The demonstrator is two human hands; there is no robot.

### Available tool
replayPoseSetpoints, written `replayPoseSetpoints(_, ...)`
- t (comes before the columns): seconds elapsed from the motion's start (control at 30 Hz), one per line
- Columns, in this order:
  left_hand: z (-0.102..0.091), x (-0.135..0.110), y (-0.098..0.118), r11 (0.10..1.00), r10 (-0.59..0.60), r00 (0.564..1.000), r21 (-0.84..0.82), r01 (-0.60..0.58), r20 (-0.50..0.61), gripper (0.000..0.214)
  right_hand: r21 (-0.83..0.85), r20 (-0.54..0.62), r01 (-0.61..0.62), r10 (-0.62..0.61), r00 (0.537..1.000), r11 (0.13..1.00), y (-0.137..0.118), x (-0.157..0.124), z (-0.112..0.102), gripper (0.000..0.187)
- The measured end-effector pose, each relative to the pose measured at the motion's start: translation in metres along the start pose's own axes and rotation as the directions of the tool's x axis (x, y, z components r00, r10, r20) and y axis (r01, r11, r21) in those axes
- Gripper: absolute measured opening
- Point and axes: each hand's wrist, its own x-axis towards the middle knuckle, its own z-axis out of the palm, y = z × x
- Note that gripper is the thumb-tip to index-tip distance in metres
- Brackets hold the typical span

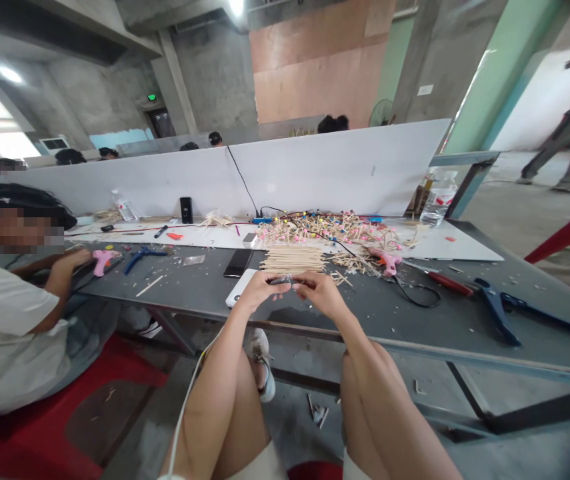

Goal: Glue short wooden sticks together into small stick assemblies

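Over the front edge of the table, my left hand (259, 288) and my right hand (321, 291) meet with fingers pinched. Between them is a small dark, shiny object (285, 280), partly covered by the fingers, whose kind I cannot make out. Just behind my hands lies a neat row of thin wooden sticks (295, 258). A white device (237, 291), possibly a power bank, is beside my left hand, with a black phone (237, 263) beyond it.
Behind the sticks is a heap of sticks with coloured balls (329, 230). Right of my hands lie a pink glue gun (391, 263), a red-handled tool (449, 283) and blue-handled cutters (497, 310). A co-worker (15, 313) sits at left near another pink glue gun (102, 261).
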Motion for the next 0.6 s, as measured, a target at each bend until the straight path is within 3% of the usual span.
replayPoseSetpoints(0.13, 0.001, 0.002, 0.0, 0.995, 0.039, 0.999, 0.089, -0.038, -0.015, 0.045, 0.112, 0.033, -0.091, 0.088, 0.996, 0.99, 0.005, 0.003, -0.005, 0.032)
replayPoseSetpoints(0.23, 0.005, 0.004, 0.0, 0.986, 0.063, 0.997, 0.159, -0.056, -0.042, 0.053, 0.162, -0.052, -0.056, 0.065, 0.996, 0.985, 0.007, 0.005, -0.009, 0.033)
replayPoseSetpoints(0.33, 0.009, 0.006, 0.0, 0.97, 0.104, 0.992, 0.228, -0.086, -0.066, 0.054, 0.097, -0.126, -0.011, 0.023, 0.992, 0.995, 0.009, 0.005, -0.011, 0.031)
replayPoseSetpoints(0.47, 0.012, 0.008, 0.0, 0.934, 0.224, 0.97, 0.306, -0.185, -0.097, 0.046, -0.063, -0.095, 0.003, -0.009, 0.995, 0.998, 0.009, 0.003, -0.011, 0.032)
replayPoseSetpoints(0.6, 0.013, 0.008, 0.0, 0.899, 0.31, 0.943, 0.36, -0.249, -0.12, 0.041, -0.039, -0.062, -0.051, 0.048, 0.997, 0.998, 0.005, 0.0, -0.011, 0.033)
